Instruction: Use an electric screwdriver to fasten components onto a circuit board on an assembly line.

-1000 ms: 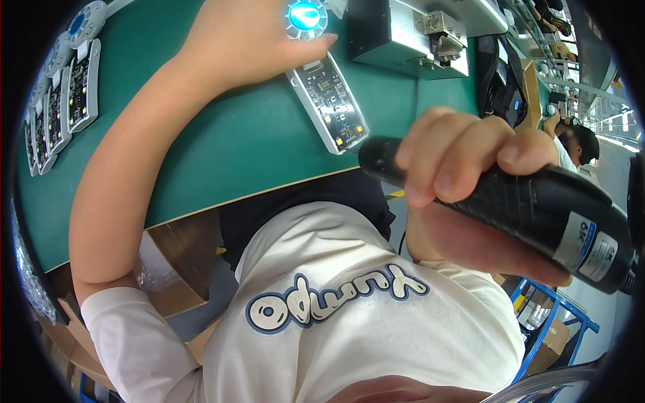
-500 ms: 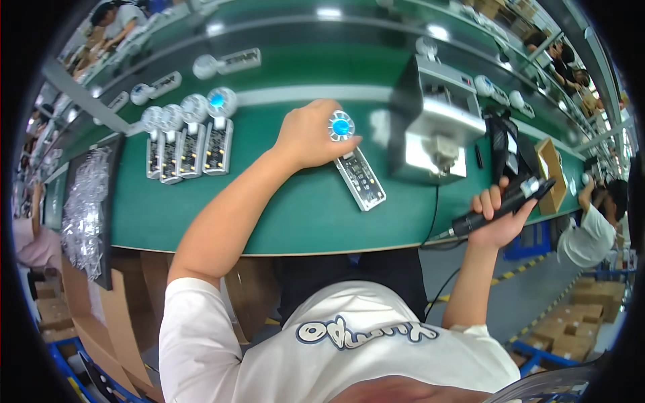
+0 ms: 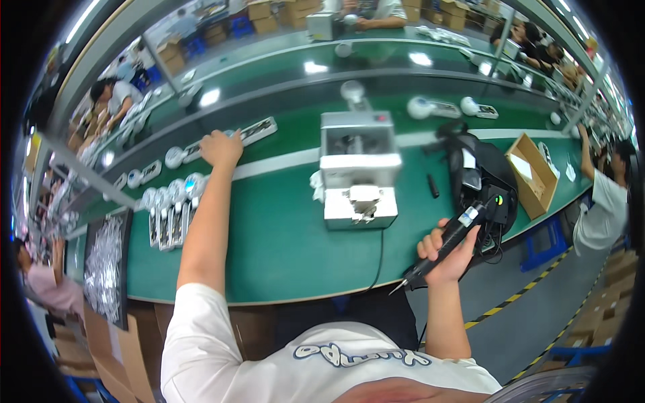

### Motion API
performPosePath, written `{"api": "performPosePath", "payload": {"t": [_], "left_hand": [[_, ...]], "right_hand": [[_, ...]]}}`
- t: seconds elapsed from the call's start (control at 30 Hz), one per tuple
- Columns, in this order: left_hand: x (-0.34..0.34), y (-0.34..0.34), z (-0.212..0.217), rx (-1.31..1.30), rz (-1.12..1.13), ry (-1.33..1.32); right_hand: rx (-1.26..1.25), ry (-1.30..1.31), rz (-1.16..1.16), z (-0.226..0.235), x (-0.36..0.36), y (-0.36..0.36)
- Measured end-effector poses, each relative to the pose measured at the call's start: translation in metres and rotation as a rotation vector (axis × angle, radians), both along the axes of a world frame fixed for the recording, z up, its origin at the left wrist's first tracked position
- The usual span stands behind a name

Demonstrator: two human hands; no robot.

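My left hand (image 3: 222, 149) reaches out to the belt at the far side of the green bench. Its fingers are closed over the round head of a fan-like handheld unit, whose white handle (image 3: 259, 131) shows an exposed circuit board. Most of that head is hidden under the hand. At the right, my right hand (image 3: 449, 254) grips a black electric screwdriver (image 3: 451, 243), its bit tilted down to the left near the bench's front edge. Several similar units (image 3: 168, 225) stand in a row left of my left forearm, round heads away from me.
A silver machine (image 3: 359, 174) stands mid-bench with a cable running forward. Right of it lie a black pen-like rod (image 3: 433, 186), a black bag (image 3: 480, 168) and an open cardboard box (image 3: 534, 178). A dark tray (image 3: 107, 269) of clear plastic pieces sits left. More units (image 3: 430, 107) lie along the belt.
My left hand has carried the unit from mid-bench away and leftward to the belt. The view has shifted too. The screwdriver stays in my right hand, now steeper.
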State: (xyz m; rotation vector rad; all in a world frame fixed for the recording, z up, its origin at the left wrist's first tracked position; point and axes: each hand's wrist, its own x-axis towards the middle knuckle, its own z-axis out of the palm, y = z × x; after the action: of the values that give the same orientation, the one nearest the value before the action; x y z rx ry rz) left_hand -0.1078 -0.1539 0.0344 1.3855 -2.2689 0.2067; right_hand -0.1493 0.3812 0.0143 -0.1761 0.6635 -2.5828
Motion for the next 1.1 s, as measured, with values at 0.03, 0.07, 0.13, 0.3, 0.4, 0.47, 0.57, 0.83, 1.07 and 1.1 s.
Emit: {"api": "performPosePath", "payload": {"t": [0.03,0.07,0.13,0.3,0.4,0.47,0.57,0.83,1.07,1.1], "left_hand": [[-0.007,0.009,-0.002,-0.207,-0.011,0.005],[-0.020,0.018,-0.001,-0.220,-0.034,0.000],[-0.051,0.036,0.000,-0.206,-0.356,0.014],[-0.153,0.067,-0.009,0.316,-0.704,0.068],[-0.207,0.050,-0.035,0.345,-0.718,0.221],[-0.250,0.064,-0.040,0.472,-0.823,0.300],[-0.266,0.032,-0.054,0.568,-0.892,0.308],[-0.189,-0.060,-0.068,0.823,-0.907,1.004],[0.042,0.037,-0.052,1.370,-0.989,0.987],[0.060,0.072,-0.050,1.269,-0.964,0.933]], "right_hand": [[-0.023,0.018,0.028,-0.001,-0.002,0.001],[-0.036,0.011,0.006,-0.002,-0.002,0.001],[-0.053,-0.009,0.003,-0.002,-0.003,0.003],[-0.100,-0.055,0.046,-0.007,-0.007,0.005],[-0.127,-0.062,0.067,-0.010,-0.006,0.001],[-0.125,-0.061,0.014,-0.011,-0.006,0.007],[-0.138,-0.111,0.093,-0.006,0.000,0.003],[-0.035,-0.087,0.010,-0.011,-0.007,0.002],[-0.067,-0.084,0.055,-0.011,-0.012,-0.003],[-0.006,-0.113,0.048,-0.002,-0.008,-0.006]]}}
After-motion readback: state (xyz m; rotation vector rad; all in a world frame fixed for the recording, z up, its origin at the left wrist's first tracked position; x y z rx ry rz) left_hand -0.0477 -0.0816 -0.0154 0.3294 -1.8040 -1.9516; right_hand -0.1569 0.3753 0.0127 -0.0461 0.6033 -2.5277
